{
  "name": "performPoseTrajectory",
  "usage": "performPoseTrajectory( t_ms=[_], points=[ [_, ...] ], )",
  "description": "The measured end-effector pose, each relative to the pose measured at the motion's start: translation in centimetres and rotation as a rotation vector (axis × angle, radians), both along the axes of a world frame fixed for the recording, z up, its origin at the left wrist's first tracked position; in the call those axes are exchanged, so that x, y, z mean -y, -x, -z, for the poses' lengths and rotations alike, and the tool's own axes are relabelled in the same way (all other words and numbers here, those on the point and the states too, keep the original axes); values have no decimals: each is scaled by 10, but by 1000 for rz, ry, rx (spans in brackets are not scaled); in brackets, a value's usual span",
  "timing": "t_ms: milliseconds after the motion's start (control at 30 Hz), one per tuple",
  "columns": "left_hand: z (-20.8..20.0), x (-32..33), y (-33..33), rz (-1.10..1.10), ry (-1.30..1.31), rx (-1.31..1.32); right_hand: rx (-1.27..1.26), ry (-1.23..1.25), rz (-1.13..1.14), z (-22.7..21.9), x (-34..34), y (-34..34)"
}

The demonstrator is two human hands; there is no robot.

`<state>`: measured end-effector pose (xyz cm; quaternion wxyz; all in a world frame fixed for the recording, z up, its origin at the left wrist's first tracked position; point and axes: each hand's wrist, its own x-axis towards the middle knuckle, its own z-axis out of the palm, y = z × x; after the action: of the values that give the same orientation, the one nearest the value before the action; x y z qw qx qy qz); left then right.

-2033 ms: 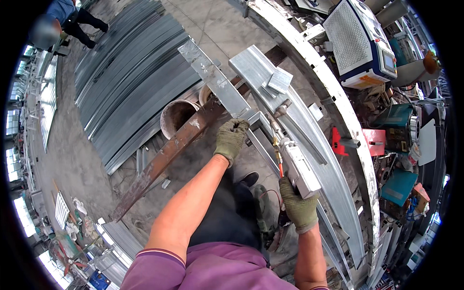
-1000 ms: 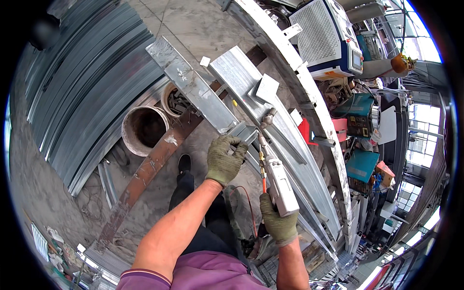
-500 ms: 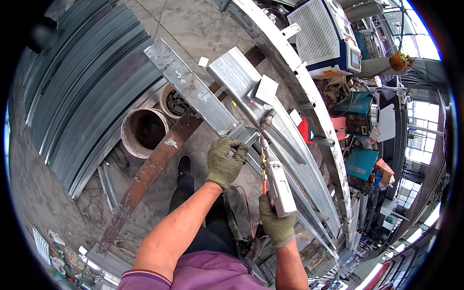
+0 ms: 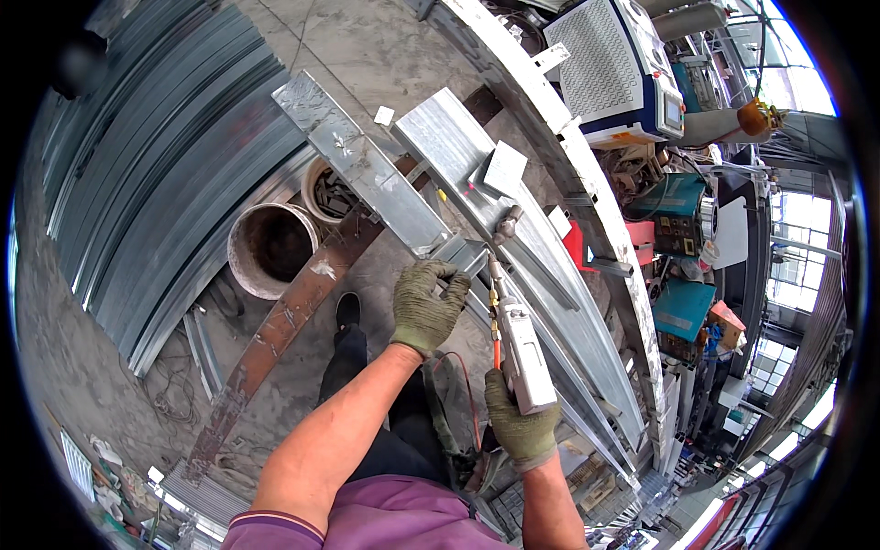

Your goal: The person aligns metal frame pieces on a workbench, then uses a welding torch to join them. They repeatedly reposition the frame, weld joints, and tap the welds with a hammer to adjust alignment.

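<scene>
My left hand [image 4: 424, 305], in a green work glove, grips the near end of a galvanised steel channel [image 4: 362, 167] that runs up and to the left. My right hand [image 4: 519, 424], also gloved, holds a white handheld welding gun [image 4: 520, 350]. Its nozzle tip points at the joint where the channel meets a wider steel section [image 4: 458, 151]. A small square metal plate [image 4: 503, 169] lies on the wider section. A hammer [image 4: 505, 223] rests just beyond the joint.
A rusty flat bar [image 4: 284, 325] slants across the concrete floor. Two round buckets [image 4: 268, 247] stand to the left. Stacked steel profiles [image 4: 156, 156] fill the upper left. A long curved steel frame [image 4: 587, 211] runs on the right, with a white welding machine [image 4: 612, 69] and teal boxes [image 4: 678, 307] beyond.
Over two seconds the view has closed in on the joint. My right hand has slid slightly lower along the gun. My left hand keeps its grip on the channel end.
</scene>
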<state>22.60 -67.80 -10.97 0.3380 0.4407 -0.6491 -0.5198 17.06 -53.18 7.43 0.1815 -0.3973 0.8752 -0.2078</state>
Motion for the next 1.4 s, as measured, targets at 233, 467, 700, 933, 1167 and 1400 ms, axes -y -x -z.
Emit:
performPoseTrajectory(
  t_ms=[233,467,700,933,1167,1400],
  points=[
    [2,0,0,-1,8,27,5,0,9,1,-1,-1],
    [-1,1,-1,11,3,26,-31,-52,-30,-2,6,-2],
    [-5,2,-1,1,21,24,-53,-51,-23,-1,6,-3],
    [-5,2,-2,31,-20,19,-30,-70,-17,-3,7,-3],
    [-6,3,-5,89,-62,39,-57,-61,-41,-4,10,-1],
    [-14,6,-6,109,-60,73,-19,-71,-24,-3,6,0]
  ],
)
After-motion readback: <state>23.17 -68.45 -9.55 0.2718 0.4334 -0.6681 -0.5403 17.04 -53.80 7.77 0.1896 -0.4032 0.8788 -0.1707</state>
